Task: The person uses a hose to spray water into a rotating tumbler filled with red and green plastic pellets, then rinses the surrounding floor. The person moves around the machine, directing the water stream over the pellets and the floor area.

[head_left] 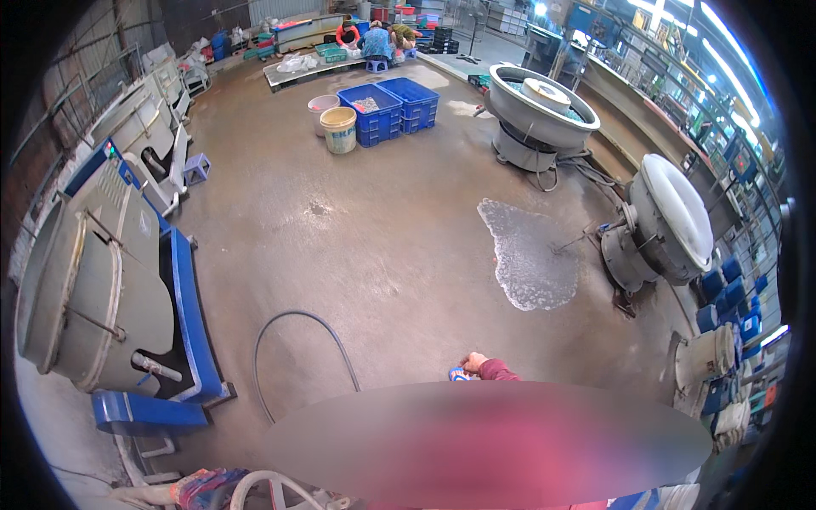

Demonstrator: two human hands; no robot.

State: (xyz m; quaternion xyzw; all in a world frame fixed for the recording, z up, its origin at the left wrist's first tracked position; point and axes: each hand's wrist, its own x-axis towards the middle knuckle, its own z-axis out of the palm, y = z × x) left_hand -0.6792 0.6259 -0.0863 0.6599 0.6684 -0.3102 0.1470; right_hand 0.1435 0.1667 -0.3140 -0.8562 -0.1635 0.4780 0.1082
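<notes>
My right hand (476, 363), in a maroon sleeve (498, 370), shows at the lower middle. Its fingers look curled, and whatever may be in them is hidden. Right beside the fingers, a small blue, white and orange thing (458, 374) shows, perhaps the front of a shoe; I cannot tell if the hand touches it. My left hand is out of sight. A large blurred patch covers the bottom middle. To the left of it, a dark hose (299, 314) loops over the wet brown floor (340, 255).
Large round machines stand left (102, 289) and right (667, 221), with another bowl machine (544, 106) farther back. A foamy puddle (531, 255) lies right. Blue crates (378, 132) and buckets (340, 140) stand ahead. People (376, 42) sit low at the back.
</notes>
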